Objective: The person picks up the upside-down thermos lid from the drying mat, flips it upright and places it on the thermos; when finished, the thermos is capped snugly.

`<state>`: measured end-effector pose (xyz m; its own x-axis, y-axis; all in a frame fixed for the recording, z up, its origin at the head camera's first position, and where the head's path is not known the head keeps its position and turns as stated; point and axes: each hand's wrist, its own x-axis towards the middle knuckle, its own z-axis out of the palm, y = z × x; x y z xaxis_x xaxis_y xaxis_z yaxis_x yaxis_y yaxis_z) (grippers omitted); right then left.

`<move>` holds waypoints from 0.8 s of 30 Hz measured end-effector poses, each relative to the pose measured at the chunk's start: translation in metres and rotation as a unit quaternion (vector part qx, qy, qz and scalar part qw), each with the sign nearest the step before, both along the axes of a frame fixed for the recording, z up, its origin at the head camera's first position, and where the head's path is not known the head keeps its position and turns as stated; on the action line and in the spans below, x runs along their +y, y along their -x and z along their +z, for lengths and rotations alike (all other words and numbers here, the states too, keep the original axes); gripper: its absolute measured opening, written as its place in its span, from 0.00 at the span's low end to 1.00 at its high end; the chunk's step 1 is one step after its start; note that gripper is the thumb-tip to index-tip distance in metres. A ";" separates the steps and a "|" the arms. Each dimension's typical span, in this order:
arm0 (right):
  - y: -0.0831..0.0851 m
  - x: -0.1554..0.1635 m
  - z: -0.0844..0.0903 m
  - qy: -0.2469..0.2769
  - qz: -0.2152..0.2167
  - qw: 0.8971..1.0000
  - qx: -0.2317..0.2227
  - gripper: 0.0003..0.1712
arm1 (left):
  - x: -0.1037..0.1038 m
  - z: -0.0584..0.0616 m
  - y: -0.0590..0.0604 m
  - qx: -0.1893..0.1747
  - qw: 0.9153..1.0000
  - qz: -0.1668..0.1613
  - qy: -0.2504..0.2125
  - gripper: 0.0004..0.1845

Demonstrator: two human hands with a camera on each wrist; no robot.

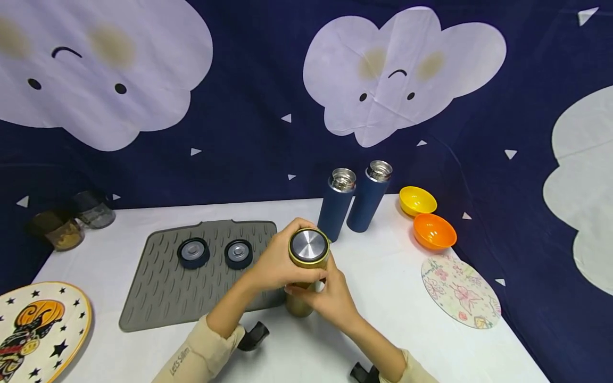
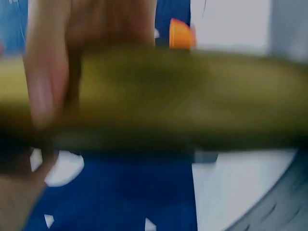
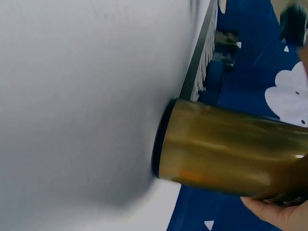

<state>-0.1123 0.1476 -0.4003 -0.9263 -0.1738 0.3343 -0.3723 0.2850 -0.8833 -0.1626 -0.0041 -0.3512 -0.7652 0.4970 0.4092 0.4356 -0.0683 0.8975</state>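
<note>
A gold vacuum flask stands upright in front of me, with a brushed-metal disc on its lid. My left hand holds it around the upper part, just under the lid. Lower down, my right hand grips the flask from the other side. The left wrist view shows the gold body blurred, with a thumb across it. In the right wrist view the flask's dark base is at or very near the white tabletop; contact cannot be told.
A grey drying mat on the left bears two dark lids. Two blue flasks without lids stand behind my hands. At right are a yellow bowl, an orange bowl and a floral mat. A pumpkin plate lies front left.
</note>
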 end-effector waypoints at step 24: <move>-0.010 -0.009 -0.002 -0.017 -0.067 0.997 0.031 0.45 | 0.012 -0.009 -0.012 0.019 0.996 0.074 -0.044 0.33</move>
<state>-0.1024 0.1387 -0.4027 -0.9196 -0.0614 0.3881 -0.3825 0.3657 -0.8485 -0.1504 0.0080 -0.3600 -0.8104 0.3414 0.4761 0.4800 -0.0791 0.8737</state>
